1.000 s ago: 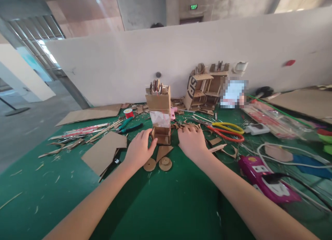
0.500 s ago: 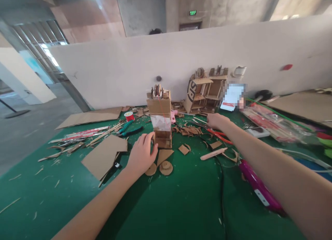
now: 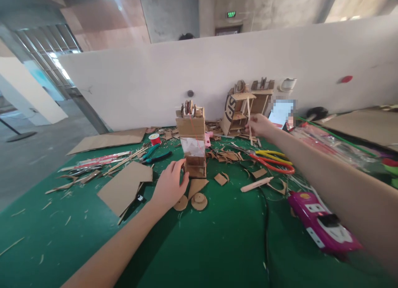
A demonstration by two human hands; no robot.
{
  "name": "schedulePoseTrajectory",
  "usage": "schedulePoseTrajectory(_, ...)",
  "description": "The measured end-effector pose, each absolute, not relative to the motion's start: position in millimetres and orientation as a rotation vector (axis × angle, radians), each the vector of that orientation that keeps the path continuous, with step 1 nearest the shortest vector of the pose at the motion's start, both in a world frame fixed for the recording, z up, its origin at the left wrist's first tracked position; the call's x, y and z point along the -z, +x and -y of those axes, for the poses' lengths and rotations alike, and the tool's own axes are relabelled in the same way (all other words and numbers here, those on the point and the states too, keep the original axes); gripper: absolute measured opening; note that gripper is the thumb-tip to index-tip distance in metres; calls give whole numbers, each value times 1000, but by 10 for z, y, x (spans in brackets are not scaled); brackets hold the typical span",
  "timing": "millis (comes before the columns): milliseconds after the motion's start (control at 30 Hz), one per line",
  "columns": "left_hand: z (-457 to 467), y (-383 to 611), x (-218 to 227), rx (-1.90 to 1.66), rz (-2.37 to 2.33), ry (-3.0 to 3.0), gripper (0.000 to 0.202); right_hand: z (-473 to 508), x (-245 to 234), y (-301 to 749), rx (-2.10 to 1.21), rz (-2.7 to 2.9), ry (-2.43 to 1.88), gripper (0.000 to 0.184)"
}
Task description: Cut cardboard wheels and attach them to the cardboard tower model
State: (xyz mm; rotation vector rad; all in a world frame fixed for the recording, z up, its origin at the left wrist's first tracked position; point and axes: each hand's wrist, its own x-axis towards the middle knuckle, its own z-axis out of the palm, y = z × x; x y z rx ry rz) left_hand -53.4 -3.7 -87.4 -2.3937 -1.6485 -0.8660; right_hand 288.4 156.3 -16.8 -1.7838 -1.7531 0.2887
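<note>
My left hand point(image 3: 170, 183) is at the lower left corner of a tall cardboard model point(image 3: 190, 128), its fingers curled at the side and the thumb in front. The model stands upright, with small discs on top, a red thread down its front and a white paper patch. Farther right, my right hand point(image 3: 258, 125) pinches a thin wooden stick point(image 3: 249, 113), held nearly upright in front of a second cardboard model point(image 3: 229, 113). Two round cardboard discs point(image 3: 199, 201) and a cardboard triangle point(image 3: 197, 187) lie just below my left fingers.
Pliers with red handles point(image 3: 273, 165), a wooden piece point(image 3: 256, 184) and a magenta power strip point(image 3: 323, 225) lie to the right. Leftward are teal-handled pliers point(image 3: 158, 157), a red thread spool point(image 3: 154, 139) and a cardboard sheet point(image 3: 126, 188). A white partition point(image 3: 139, 84) stands behind.
My right hand has risen from the scraps with the wooden stick, tilting it upright. More of the pliers and the power strip shows beneath my arm. My left hand stays put.
</note>
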Motion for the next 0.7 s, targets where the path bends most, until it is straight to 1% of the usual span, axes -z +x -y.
schedulePoseTrajectory(100, 37, -537, 871, 855, 1668, -2408, 36, -1564, 59, 2812, -231, 1698, -1735, 33)
schedulePoseTrajectory(200, 34, -541, 867, 837, 1678, -2421, 36, -1532, 59, 2792, -171, 1761, -1775, 34)
schedulePoseTrajectory(267, 29, -545, 866, 835, 1688, -2437, 37, -1508, 138, 2810, -157, 1853, -1847, 32)
schedulePoseTrajectory(333, 25, -551, 867, 845, 1696, -2463, 38, -1494, 265, 2838, -162, 1931, -1939, 25)
schedulePoseTrajectory(433, 22, -557, 870, 859, 1709, -2490, 39, -1499, 470, 2867, -228, 2016, -2050, 19)
schedulePoseTrajectory(633, 16, -558, 886, 837, 1719, -2520, 40, -1573, 625, 2845, -341, 2097, -2128, 28)
schedulePoseTrajectory(700, 13, -558, 892, 839, 1719, -2524, 40, -1609, 622, 2827, -344, 2127, -2127, 26)
